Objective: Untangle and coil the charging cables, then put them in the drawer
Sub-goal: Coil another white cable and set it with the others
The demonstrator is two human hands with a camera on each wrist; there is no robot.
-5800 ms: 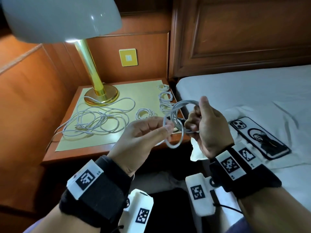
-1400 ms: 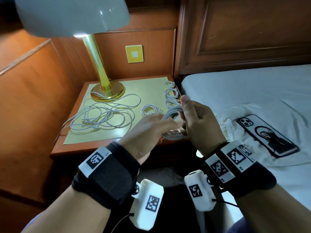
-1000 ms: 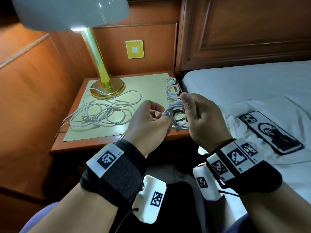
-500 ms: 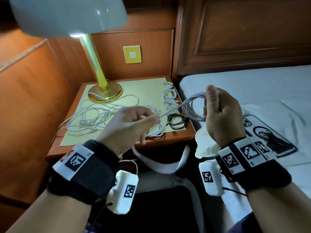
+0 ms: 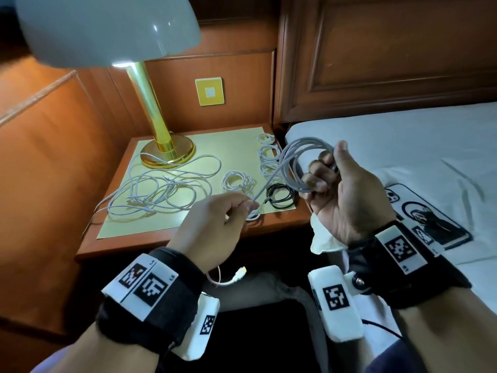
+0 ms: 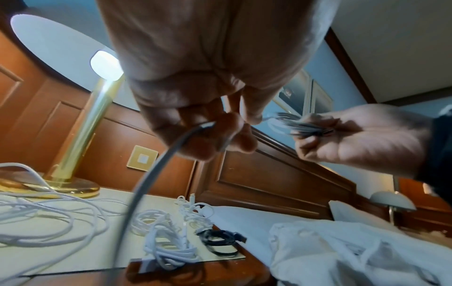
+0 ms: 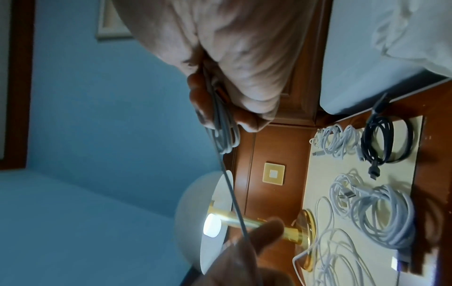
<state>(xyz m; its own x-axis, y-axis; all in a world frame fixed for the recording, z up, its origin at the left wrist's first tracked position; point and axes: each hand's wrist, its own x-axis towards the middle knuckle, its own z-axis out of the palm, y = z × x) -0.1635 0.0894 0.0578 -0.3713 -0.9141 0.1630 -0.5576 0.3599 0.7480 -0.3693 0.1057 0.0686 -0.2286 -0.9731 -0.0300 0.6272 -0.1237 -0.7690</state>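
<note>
The hands have drawn apart: the right hand point(image 5: 347, 200) grips the grey coil point(image 5: 298, 162), the left hand point(image 5: 215, 227) pinches its free end. The tail is pulled out again, so coiling isn't finished.

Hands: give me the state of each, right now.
Left hand: pinches the free end of the grey cable.
Right hand: grips the cable's coiled loops.

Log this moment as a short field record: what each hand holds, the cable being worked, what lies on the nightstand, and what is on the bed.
right hand: grips the loops of the grey cable
left hand: pinches the grey cable's free tail, stretched toward the coil
nightstand: tangled white cables, several small white coils, one black coil, gold lamp
bed: phone lying on white cloth
drawer: not in view
</note>
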